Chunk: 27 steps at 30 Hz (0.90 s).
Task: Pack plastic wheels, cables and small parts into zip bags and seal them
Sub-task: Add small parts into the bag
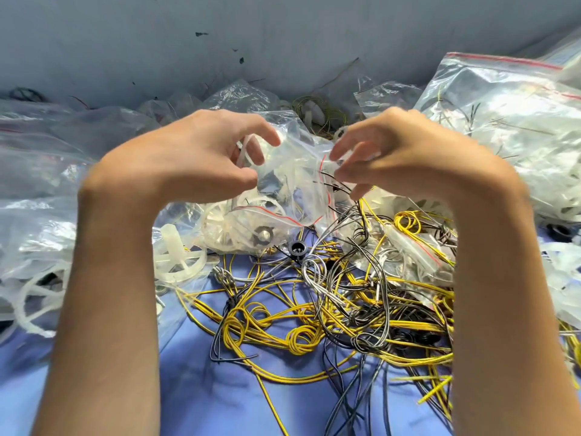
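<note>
Both hands are raised over the desk and share one clear zip bag (292,174). The left hand (201,155) pinches its left edge between thumb and curled fingers, and the right hand (393,152) pinches the side with the red zip line, where thin black wires stick out of the mouth. The mouth looks open and a pale wheel shape shows inside, so this bag seems to be at the filling or closing step, not yet sealed. Nearest the camera, on the blue desk (201,404), sprawls a big tangle of loose cables (314,325) in yellow, black and grey, none of them bagged. Just beyond it lie a white wheel (179,256), possibly under clear film, and a small black ring part (297,247), with another bagged wheel (251,225) touching the held bag from below. Farther back, heaps of filled bags (503,121) rise on the right, and more lie on the left, against a grey wall (283,42). Whether each is zipped cannot be told. A good share looks packed, but the cable pile suggests plenty is left.
</note>
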### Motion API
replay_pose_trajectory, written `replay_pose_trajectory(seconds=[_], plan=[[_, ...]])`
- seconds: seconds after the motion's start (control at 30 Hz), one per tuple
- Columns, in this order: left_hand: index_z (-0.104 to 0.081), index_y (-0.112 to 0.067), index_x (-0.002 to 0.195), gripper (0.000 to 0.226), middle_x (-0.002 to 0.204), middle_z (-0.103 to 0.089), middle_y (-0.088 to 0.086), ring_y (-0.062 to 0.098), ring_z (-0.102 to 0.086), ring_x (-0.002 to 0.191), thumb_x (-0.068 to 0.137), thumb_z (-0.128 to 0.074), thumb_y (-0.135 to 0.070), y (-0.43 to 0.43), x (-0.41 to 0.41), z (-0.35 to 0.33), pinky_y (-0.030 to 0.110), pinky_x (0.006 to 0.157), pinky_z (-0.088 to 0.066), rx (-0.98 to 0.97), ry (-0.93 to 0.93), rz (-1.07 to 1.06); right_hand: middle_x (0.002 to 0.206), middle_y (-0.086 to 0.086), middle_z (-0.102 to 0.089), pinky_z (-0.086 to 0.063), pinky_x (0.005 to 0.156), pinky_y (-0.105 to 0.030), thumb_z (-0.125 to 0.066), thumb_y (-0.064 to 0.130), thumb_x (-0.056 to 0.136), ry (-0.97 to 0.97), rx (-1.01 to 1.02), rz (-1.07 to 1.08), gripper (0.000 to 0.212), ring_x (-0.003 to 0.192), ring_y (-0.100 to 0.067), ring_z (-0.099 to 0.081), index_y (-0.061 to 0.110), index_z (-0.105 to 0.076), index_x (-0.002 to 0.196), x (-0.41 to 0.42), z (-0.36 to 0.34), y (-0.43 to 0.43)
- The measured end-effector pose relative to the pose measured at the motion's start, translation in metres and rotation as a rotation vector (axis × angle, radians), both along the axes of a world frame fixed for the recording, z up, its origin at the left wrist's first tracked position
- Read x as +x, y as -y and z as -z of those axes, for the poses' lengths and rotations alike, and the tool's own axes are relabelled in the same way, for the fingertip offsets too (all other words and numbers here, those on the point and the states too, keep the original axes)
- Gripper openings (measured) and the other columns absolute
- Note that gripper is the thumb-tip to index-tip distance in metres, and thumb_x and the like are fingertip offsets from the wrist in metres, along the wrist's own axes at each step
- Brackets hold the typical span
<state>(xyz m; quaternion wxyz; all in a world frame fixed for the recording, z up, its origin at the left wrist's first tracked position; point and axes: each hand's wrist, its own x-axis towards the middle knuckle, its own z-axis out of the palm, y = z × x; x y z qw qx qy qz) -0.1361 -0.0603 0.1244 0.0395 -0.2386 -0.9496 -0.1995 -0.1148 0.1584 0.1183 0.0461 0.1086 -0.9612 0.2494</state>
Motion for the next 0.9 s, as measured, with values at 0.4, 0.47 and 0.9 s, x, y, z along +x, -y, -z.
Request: replay_pose_trajectory(seconds=[0.4,0.47,0.9], plan=[[-0.057,-0.041,0.114,0.046,0.092,-0.061,-0.024,-0.009,-0.054,0.077,0.079,-0.054,-0.012,-0.001,0.001,-0.001,0.014,0.065,-0.040,-0.016,0.028,0.003,0.075,0.007,-0.072,-0.040,0.055,-0.019,-0.070,0.020,0.083,0.333,0.212,0.158,0.022,0.077,-0.007,-0.069,0.024,-0.068,0.105,-0.022,0.035,-0.002],[-0.057,-0.041,0.114,0.045,0.092,-0.062,-0.024,-0.010,-0.053,0.078,0.079,-0.053,-0.012,0.000,0.001,-0.001,0.014,0.066,-0.041,-0.012,0.032,0.002,0.077,0.000,-0.073,-0.044,0.060,-0.023,-0.069,0.017,0.080,0.249,0.243,0.199,0.007,0.079,-0.017,-0.068,0.019,-0.073,0.085,-0.023,0.034,-0.003],[-0.052,-0.040,0.122,0.035,0.104,-0.050,-0.013,-0.005,-0.048,0.082,0.090,-0.054,-0.027,-0.020,0.004,0.000,0.020,0.074,-0.032,-0.137,0.060,0.064,0.043,0.008,-0.061,-0.037,0.045,-0.017,-0.057,0.026,0.084,-0.311,-0.369,0.295,0.026,0.036,0.000,-0.046,0.007,-0.068,0.070,0.002,-0.011,0.002]])
